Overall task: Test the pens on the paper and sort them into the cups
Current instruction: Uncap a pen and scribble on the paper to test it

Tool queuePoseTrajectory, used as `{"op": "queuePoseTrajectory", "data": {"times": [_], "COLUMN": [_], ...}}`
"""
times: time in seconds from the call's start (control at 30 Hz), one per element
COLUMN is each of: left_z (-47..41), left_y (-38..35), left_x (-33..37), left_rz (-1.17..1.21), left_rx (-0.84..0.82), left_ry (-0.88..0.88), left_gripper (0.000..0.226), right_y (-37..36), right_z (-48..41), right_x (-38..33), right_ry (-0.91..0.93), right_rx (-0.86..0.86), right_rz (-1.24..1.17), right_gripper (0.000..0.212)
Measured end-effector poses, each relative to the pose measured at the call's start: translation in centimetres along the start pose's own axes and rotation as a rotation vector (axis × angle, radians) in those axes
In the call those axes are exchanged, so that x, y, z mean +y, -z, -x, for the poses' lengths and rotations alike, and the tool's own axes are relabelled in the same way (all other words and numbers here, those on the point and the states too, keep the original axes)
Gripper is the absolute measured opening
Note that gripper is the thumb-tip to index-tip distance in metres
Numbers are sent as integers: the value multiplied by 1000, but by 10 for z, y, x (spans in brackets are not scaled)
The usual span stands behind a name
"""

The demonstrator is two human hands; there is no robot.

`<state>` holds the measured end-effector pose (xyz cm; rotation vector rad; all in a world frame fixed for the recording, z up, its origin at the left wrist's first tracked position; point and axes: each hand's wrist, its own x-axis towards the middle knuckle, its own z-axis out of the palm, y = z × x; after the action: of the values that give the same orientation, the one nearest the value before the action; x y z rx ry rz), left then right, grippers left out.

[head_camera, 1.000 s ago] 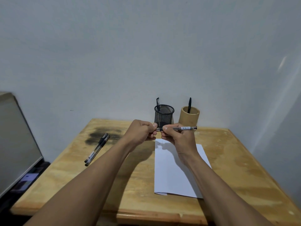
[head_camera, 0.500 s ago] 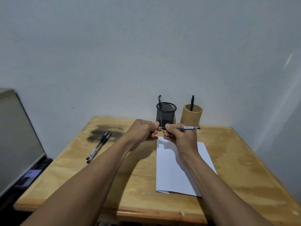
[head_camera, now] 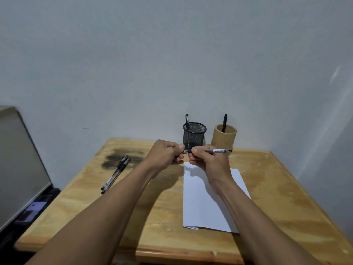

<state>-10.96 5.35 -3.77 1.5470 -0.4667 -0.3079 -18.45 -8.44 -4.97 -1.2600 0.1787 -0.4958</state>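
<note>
Pen (head_camera: pixel 215 150) gripped level, left hand (head_camera: pixel 164 155) pinching cap end, right hand (head_camera: pixel 209 162) round barrel. Probably uncapping; then scribble on paper (head_camera: pixel 206 205), six o'clock.

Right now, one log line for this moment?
left hand, right hand: both grip held pen | loose pens: two on table | mesh cup, wooden cup: one pen each

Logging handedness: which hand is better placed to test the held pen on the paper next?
Right hand: it grips the clear-barrelled pen by its barrel, above the white paper sheet; the left hand pinches only its end.
</note>
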Motion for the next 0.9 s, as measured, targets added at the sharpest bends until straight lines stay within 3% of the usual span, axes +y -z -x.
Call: {"op": "queuePoseTrajectory", "data": {"times": [0.23,0.37,0.53,0.77,0.9], "left_z": [-2,-2,-7,-26,-42], "left_y": [-4,27,20,-1,-7], "left_x": [0,-7,-22,-45,-47], "left_rz": [37,100,-152,-483,-650], "left_rx": [3,194,117,179,132], "left_ry": [39,50,-26,-12,3], "left_gripper": [29,24,15,11,7], "right_y": [-5,19,24,27,26], "right_z": [2,-4,4,9,9], "right_x": [3,-6,10,31,35], "right_ry": [39,32,-71,-43,-30], "right_rx": [74,187,132,17,-21], "right_rz": [11,-128,9,305,360], "right_gripper": [10,5,6,11,12]}}
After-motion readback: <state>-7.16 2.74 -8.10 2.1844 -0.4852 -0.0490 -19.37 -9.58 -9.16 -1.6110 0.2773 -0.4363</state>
